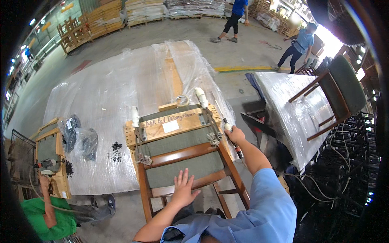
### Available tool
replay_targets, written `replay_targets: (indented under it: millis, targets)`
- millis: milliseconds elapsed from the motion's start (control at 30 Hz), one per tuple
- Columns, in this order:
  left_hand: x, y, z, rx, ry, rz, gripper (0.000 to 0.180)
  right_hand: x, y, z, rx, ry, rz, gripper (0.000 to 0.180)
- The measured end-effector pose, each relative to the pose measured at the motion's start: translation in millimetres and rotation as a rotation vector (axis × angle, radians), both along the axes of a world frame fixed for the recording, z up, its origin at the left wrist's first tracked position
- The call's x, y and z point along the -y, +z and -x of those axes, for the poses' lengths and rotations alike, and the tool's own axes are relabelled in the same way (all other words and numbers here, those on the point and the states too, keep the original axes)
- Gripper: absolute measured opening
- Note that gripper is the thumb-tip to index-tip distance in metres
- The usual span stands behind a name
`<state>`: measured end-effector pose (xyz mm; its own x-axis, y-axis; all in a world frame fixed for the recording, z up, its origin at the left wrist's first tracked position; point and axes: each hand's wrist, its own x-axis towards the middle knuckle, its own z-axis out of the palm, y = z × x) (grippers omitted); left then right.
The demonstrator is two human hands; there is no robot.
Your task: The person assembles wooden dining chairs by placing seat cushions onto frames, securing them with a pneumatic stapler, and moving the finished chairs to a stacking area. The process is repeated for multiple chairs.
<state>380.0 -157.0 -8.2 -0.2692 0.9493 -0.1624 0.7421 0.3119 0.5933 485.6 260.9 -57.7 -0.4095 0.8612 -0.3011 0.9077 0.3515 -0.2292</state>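
A brown wooden chair frame (178, 155) lies in front of me, with grey-green upholstery (182, 170) showing between its rails. Its far end meets a wooden jig (174, 129) fitted with two white-handled toggle clamps (201, 97). My left hand (184, 189) rests, fingers spread, over the upholstery and the near rail, holding nothing. Beside the chair's right edge, my right hand (236, 134) is closed around an inline power screwdriver (238, 152). Its tip points away from me, near the right clamp. Whether the tip touches anything I cannot tell.
A plastic-wrapped table (93, 105) bears a tape roll (182, 100), small black parts (116, 150) and plastic bags (86, 141). At left a co-worker's hand (43, 182) holds a power tool. A chair (342, 91) stands on the wrapped stack (283, 93) at right; cables hang nearby.
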Motion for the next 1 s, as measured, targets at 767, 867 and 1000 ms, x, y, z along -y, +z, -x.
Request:
replay_targets:
  millis: [767, 867, 1000]
  targets:
    - [-138.5, 38.3, 345.1, -0.140, 0.993, -0.369, 0.035, -19.3, 108.1, 260.3, -0.938, -0.145, 0.057, 0.053]
    - [-148.3, 16.1, 359.4, 0.071, 0.956, -0.367, 0.032, -13.7, 169.1, 219.7, -1.059, -0.017, 0.323, 0.043]
    - [-142.2, 0.8, 391.3, 0.424, 1.070, -0.379, 0.022, 29.4, 204.8, 171.3, -0.926, 0.371, 0.045, 0.039]
